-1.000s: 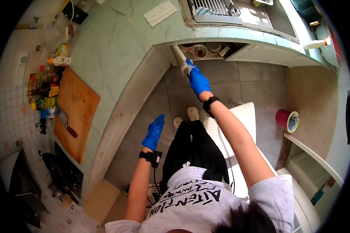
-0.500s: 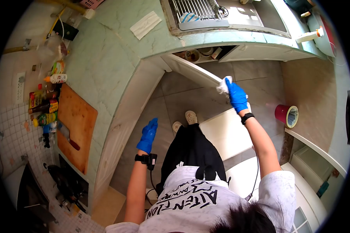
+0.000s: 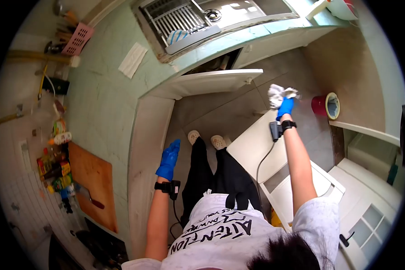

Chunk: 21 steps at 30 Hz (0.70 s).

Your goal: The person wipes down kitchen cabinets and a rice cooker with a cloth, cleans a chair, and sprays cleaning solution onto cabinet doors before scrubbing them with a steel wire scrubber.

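Observation:
My right hand (image 3: 285,108), in a blue glove, is closed on a crumpled white cloth (image 3: 279,95) held out over the floor, a little left of a red bin (image 3: 326,106). To its left a white cabinet door (image 3: 216,82) stands ajar beneath the counter, apart from the hand and cloth. My left hand (image 3: 168,159), gloved in blue too, hangs beside the cabinet front with its fingers stretched out together and nothing in it.
A white chair (image 3: 258,146) stands below my right arm. The green counter (image 3: 99,103) bears a sink (image 3: 229,14), a flat white cloth (image 3: 132,60) and a cutting board (image 3: 94,184) with a knife. Bottles line the wall at the left.
My right hand has moved from the cabinet opening out to the right with the cloth, away from the door edge. The door has swung. The view has turned; my left hand stays low.

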### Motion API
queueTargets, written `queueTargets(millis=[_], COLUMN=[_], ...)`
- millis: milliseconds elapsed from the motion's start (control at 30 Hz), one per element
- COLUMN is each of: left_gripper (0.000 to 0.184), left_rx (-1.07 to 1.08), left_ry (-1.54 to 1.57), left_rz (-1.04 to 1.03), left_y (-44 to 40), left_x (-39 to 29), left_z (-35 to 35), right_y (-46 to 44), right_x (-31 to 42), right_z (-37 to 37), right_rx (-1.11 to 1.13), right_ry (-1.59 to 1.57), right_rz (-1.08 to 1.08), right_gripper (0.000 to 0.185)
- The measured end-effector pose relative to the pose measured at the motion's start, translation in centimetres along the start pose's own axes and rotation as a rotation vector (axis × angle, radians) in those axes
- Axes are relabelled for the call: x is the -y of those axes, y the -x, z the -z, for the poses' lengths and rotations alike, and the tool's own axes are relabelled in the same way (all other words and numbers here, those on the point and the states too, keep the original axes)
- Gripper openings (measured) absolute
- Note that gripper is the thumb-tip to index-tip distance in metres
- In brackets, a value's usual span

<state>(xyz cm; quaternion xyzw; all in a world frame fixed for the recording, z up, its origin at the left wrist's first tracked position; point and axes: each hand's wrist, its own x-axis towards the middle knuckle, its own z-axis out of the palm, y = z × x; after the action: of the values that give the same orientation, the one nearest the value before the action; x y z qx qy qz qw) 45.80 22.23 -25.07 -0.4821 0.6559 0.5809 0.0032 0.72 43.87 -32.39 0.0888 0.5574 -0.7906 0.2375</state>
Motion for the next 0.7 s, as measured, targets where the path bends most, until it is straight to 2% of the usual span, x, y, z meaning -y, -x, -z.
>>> queueTargets(millis=[67,133,200,267,333,367,400,467,500,667,700], left_gripper=[0.034,0.033,0.033,0.032,0.033,0.033,0.033,0.033,0.033,0.034,0.034], left_rx=[0.046,0.098,0.150,0.200,0.212,0.220,0.235,0.258,0.262,0.287,0.309], left_ry=[-0.016,-0.009,-0.023,-0.015,0.013,0.010,0.081,0.153,0.146,0.075,0.125], left_rz=[-0.010,-0.074,-0.124,-0.170,-0.248,-0.262,-0.299,-0.340,-0.301,-0.262,-0.260], left_y=[-1.2,-3.1,-5.1,-6.2,-5.6,-6.3,-6.6,-7.2,-7.3,-8.5,-8.5], left_x=[-1.6,-2.3,-2.6,-4.5,-7.4,-7.5,-7.3,-6.5,-6.5,-7.0,-7.2], left_z=[0.0,0.2,1.0,2.0,3.6,4.3,5.1,6.4,7.0,8.0,7.9], right_y=[0.7,4.5,4.1,4.3,4.7,3.7,3.3,3.0,2.5,3.3,3.9], right_x=[-3.6,-4.4,-5.6,-5.4,-4.8,-5.6,-5.5,-5.3,-5.5,-6.0,-5.8], right_z=[-1.1,-8.6,-12.9,-18.0,-22.6,-24.1,-25.2,-25.6,-26.2,-24.3,-23.7], right_rx=[0.592,0.250,0.267,0.326,0.193,0.212,0.242,0.235,0.101,-0.053,-0.056], right_ry=[-0.477,-0.252,-0.211,-0.275,-0.325,-0.283,-0.254,-0.276,-0.366,-0.349,-0.306], right_rz=[-0.275,-0.094,-0.175,0.018,-0.035,0.136,0.177,0.060,-0.021,-0.080,-0.039], right_gripper=[0.033,0.025,0.021,0.029,0.031,0.033,0.037,0.037,0.035,0.035,0.020])
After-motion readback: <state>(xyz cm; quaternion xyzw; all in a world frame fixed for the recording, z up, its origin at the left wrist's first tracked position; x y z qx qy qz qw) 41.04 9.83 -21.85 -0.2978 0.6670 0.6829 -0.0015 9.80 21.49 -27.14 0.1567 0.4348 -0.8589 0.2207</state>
